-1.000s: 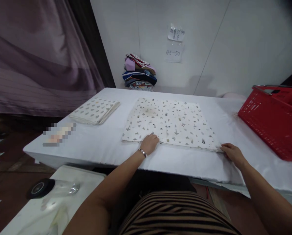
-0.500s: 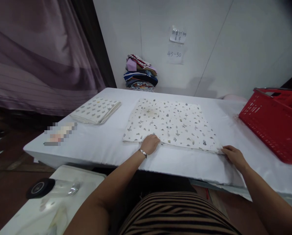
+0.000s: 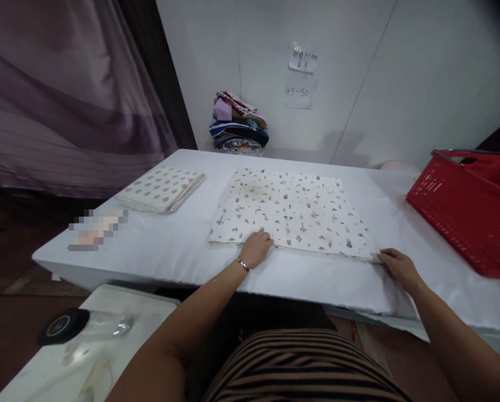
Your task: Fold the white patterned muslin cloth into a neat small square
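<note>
On white-draped table (image 3: 174,259), left to right: folded grey-motif cloth (image 3: 160,191); left hand (image 3: 256,248) with curled fingers, grip unclear, at near edge of flat botanical-print cloth (image 3: 294,212); right hand (image 3: 400,269) pinching its near-right corner. Best to tension evenly, without skewing.

2 hands (image 3: 256,249) on printed cloth (image 3: 289,212), white tabletop (image 3: 162,251), red basket (image 3: 463,218)

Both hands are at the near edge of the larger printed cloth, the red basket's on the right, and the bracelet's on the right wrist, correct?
Not quite: the head view shows the bracelet on the left wrist, not the right. The rest holds: left hand and right hand are at the near edge of the larger printed cloth, with the red basket on the right.
</note>
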`<state>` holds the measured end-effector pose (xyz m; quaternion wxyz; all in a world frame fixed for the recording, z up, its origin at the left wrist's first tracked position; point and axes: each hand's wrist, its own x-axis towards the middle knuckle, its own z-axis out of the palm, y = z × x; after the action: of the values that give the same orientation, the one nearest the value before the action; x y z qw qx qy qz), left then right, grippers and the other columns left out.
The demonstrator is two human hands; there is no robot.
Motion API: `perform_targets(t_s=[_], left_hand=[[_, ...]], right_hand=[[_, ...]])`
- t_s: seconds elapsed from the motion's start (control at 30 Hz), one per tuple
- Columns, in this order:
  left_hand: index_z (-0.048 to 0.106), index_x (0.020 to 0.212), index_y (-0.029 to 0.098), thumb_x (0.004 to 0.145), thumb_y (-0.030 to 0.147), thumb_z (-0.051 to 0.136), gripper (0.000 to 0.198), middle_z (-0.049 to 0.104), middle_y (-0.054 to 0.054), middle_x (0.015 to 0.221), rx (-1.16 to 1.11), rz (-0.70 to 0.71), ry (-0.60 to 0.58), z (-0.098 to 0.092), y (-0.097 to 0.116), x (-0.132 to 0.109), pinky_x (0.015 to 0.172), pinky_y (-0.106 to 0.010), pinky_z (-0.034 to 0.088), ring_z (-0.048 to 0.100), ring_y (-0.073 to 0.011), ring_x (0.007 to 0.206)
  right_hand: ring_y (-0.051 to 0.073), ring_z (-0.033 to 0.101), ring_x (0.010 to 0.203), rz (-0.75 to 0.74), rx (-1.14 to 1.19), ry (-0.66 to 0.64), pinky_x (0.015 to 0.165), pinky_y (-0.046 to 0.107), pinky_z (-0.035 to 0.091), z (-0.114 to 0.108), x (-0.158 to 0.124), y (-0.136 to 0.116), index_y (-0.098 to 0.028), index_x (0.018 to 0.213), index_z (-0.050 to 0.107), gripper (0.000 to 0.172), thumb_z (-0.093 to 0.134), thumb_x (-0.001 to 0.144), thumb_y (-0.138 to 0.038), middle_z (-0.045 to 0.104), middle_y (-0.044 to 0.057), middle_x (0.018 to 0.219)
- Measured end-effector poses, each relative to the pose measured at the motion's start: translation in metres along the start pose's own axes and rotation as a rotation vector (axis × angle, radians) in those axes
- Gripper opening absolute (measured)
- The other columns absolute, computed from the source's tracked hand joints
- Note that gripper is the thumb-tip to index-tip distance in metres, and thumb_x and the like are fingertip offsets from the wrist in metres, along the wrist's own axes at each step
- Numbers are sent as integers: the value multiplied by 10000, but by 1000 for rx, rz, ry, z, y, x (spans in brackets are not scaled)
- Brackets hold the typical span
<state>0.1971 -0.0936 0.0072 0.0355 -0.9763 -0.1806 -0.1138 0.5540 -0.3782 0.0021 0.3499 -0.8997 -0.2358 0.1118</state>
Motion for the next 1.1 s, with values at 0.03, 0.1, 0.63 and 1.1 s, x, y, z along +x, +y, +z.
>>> perform_targets(t_s=[0.03,0.1,0.63,1.1], left_hand=[[631,888,187,896,146,447,189,601,-48,915,1,5,-15,-1,0,0,766,-324,397,504,-190,902],[624,921,185,881,122,456,184,597,-51,936,0,19,-51,-5,0,0,773,-323,400,503,-193,919],[625,857,149,825,47,426,226,605,-84,887,57,163,-117,-19,-10,15,760,-339,415,539,-204,853],[550,1135,192,882,93,413,304,609,-70,1009,4,183,-35,-9,13,18,797,-345,406,526,-208,936]], right_hand=[[155,492,455,8,9,-13,463,276,367,0,0,1,-159,852,671,356,581,652,-440,545,-8,484],[154,488,457,26,32,-45,463,274,364,2,1,3,-159,870,666,360,574,662,-438,540,-11,480],[116,454,499,53,90,-50,490,233,338,0,-7,-20,-171,800,618,241,543,663,-355,511,-46,507],[86,427,422,109,182,-93,416,218,302,-1,-9,-28,-167,841,567,204,553,682,-295,507,-53,542]])
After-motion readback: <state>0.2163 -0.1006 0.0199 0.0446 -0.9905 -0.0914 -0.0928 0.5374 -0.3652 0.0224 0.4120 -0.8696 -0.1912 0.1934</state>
